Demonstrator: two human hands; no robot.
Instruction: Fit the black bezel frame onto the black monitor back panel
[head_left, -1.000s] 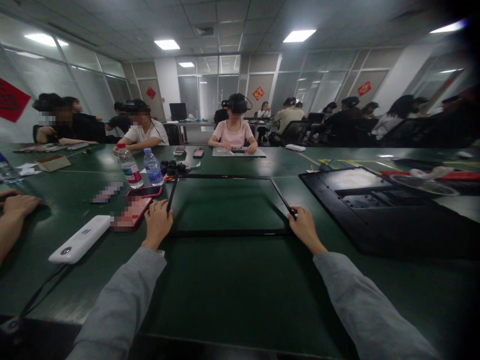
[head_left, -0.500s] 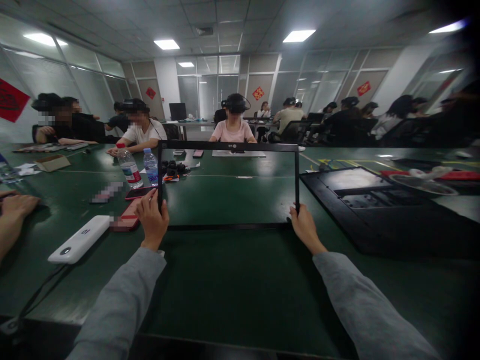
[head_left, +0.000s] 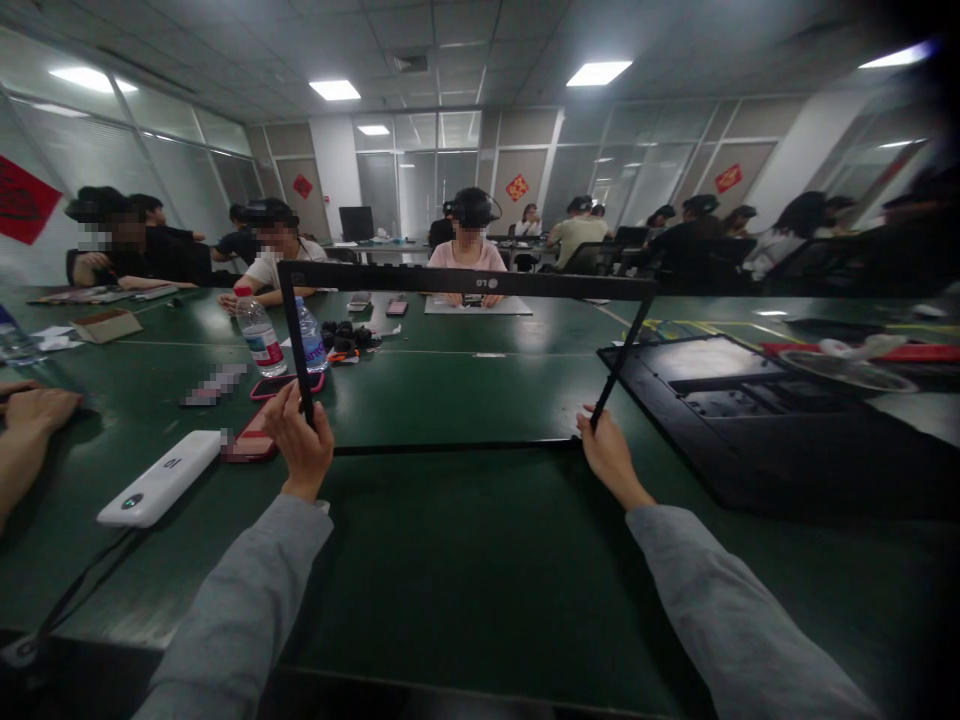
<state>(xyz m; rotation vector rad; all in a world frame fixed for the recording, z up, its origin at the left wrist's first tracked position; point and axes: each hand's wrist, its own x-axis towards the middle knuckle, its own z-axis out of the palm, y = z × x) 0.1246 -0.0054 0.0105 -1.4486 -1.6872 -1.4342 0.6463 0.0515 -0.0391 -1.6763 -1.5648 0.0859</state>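
Note:
Between my hands a thin black screen bezel [head_left: 420, 279] stands tilted above the green table [head_left: 480, 580], its wide LG-marked bar at the top and the logo upside down. My left hand [head_left: 298, 442] grips its left side near the lower corner, fingers behind and thumb in front. On the opposite side, my right hand [head_left: 609, 455] pinches the right bar low down. The bezel's middle is open, so the tabletop shows through it. Its lower bar [head_left: 457, 447] is close to the table; whether it touches, I cannot tell.
A large black panel [head_left: 720, 430] lies at the right. Left of my hands are a white power bank [head_left: 166, 478] with a cable, a red phone [head_left: 251, 440] and two bottles [head_left: 260, 335]. Another person's hand [head_left: 41, 415] rests at the far left. Several people sit across the table.
The bezel's top bar has swung toward me and now looks wider and slightly slanted. Its lower bar and both hands have stayed nearly in place, still gripping the sides.

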